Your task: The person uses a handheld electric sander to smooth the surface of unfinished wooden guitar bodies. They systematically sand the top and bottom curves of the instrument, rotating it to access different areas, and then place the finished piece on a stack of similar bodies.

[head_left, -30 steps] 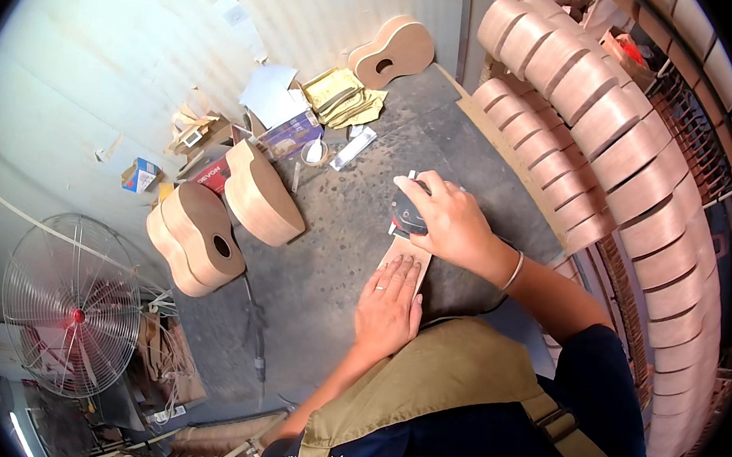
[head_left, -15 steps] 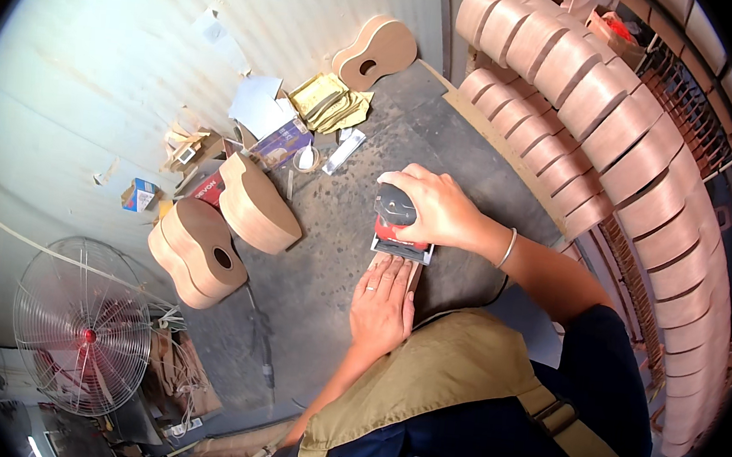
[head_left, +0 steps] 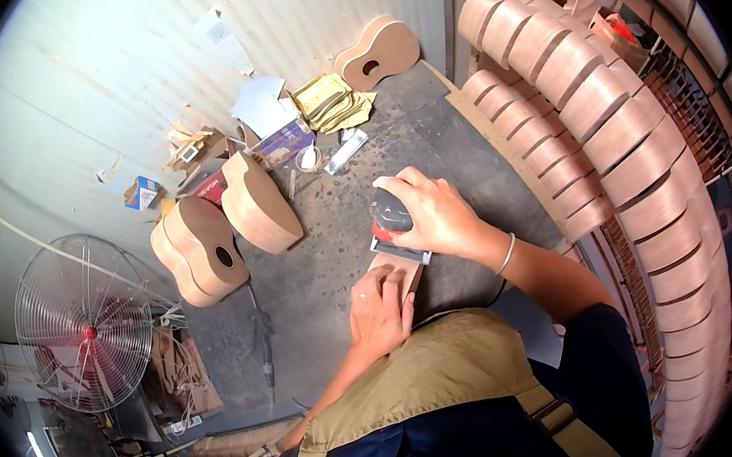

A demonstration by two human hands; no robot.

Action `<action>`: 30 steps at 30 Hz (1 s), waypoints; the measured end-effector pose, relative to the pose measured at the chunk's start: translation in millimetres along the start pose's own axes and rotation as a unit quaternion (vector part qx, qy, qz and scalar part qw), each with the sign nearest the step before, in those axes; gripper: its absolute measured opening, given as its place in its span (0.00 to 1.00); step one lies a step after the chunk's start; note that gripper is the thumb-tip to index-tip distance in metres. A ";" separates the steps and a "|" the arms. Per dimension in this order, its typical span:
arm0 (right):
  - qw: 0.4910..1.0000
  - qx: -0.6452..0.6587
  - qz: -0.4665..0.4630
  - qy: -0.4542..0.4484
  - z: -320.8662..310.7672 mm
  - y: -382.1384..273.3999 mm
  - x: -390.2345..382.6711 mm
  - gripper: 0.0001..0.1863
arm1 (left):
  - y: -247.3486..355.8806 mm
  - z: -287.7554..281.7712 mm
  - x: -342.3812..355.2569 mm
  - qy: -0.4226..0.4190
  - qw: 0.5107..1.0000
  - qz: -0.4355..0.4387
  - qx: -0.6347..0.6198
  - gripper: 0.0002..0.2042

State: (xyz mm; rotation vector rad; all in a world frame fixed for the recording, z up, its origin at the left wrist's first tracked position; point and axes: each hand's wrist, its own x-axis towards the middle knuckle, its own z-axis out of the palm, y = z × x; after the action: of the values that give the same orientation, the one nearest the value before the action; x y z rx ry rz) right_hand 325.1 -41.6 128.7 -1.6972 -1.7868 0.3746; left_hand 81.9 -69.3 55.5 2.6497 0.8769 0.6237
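My right hand (head_left: pixel 438 215) wraps round the top of a small black and red electric sander (head_left: pixel 392 211). The sander's flat pad rests at the far end of a pale wooden piece (head_left: pixel 407 272), close in front of my body. Beneath the sander, that end of the wood is hidden, so its full shape does not show. My left hand (head_left: pixel 379 312) grips the nearer part of the wood, fingers bent over its top and thumb along the right side. A short gap of bare wood separates the fingertips from the sander.
Two unfinished small guitar bodies (head_left: pixel 200 251) lie left on the dark worktop (head_left: pixel 328 269); another guitar body (head_left: pixel 378 53) leans at the back wall. Yellow sandpaper sheets (head_left: pixel 332 102) and boxes sit behind. A wire-cage fan (head_left: pixel 83 323) stands left. Curved wooden rims (head_left: pixel 642 157) line the right.
My left hand's fingers have bent and drawn back toward me, baring more wood beside the sander. The sander has tilted and shifted slightly left in my right hand.
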 end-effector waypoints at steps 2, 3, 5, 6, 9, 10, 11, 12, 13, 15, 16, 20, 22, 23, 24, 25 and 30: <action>0.999 -0.018 0.020 -0.021 1.0 -3.8 0.4 0.42 | -3.6 5.2 -5.0 0.026 1.000 -0.002 -0.001 0.26; 0.999 -0.017 0.019 -0.020 0.4 -4.1 1.0 0.42 | -5.4 7.1 -6.3 0.039 0.999 0.008 0.007 0.27; 1.000 -0.016 0.017 -0.019 -1.1 -3.8 2.1 0.42 | -6.0 8.7 -7.2 0.063 0.998 0.020 0.016 0.29; 1.000 -0.012 0.009 -0.012 -1.6 -5.3 1.4 0.41 | -6.0 9.0 -7.4 0.074 0.997 0.023 0.018 0.30; 1.000 0.014 -0.012 -0.007 -6.5 -12.0 -0.6 0.40 | -7.3 12.0 -7.7 0.097 0.995 0.030 0.023 0.31; 0.999 0.031 -0.016 -0.014 -10.8 -15.8 -0.3 0.40 | -8.4 13.2 -8.1 0.103 0.994 0.032 0.025 0.31; 0.998 0.048 -0.020 -0.021 -12.6 -17.5 0.3 0.40 | -10.4 14.8 -9.2 0.101 0.994 0.031 0.029 0.31; 0.999 0.040 -0.013 -0.020 -10.6 -16.2 1.2 0.40 | -13.0 16.6 -10.4 0.099 0.994 0.029 0.032 0.31; 0.999 0.031 -0.005 -0.018 -7.4 -13.3 2.5 0.39 | -14.2 17.1 -10.3 0.098 0.994 0.028 0.035 0.32; 1.000 0.005 0.008 -0.013 -0.2 -5.6 4.7 0.39 | -14.0 16.4 -9.4 0.093 0.995 0.033 0.034 0.33; 1.000 -0.012 0.012 -0.012 2.9 -1.5 6.0 0.39 | -13.8 16.4 -8.8 0.091 0.995 0.034 0.034 0.33; 1.000 -0.019 -0.006 0.009 1.1 0.0 4.1 0.38 | -14.7 19.2 -10.1 0.104 0.994 0.036 0.022 0.40; 1.000 0.019 -0.015 0.002 -5.9 -10.3 1.5 0.38 | -15.7 20.6 -11.5 0.112 0.993 0.035 0.020 0.43; 0.999 0.039 -0.020 -0.003 -9.3 -16.5 -0.1 0.38 | -15.3 21.2 -11.9 0.118 0.992 0.035 0.023 0.45; 0.998 0.050 -0.034 -0.005 -11.8 -21.4 -1.3 0.36 | -14.7 21.5 -11.8 0.125 0.991 0.035 0.025 0.46; 0.998 0.050 -0.034 -0.003 -11.7 -21.1 -1.6 0.35 | -14.2 21.4 -11.4 0.131 0.990 0.035 0.028 0.48; 1.000 0.012 0.003 -0.002 -3.9 -2.1 -0.7 0.38 | -15.4 22.1 -10.4 0.139 0.989 0.046 0.036 0.51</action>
State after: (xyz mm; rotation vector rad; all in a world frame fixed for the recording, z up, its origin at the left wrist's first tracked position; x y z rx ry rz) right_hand 325.7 -43.4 132.8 -1.6860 -1.7741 0.4014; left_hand 77.4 -66.6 27.1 2.7222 0.8672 1.0222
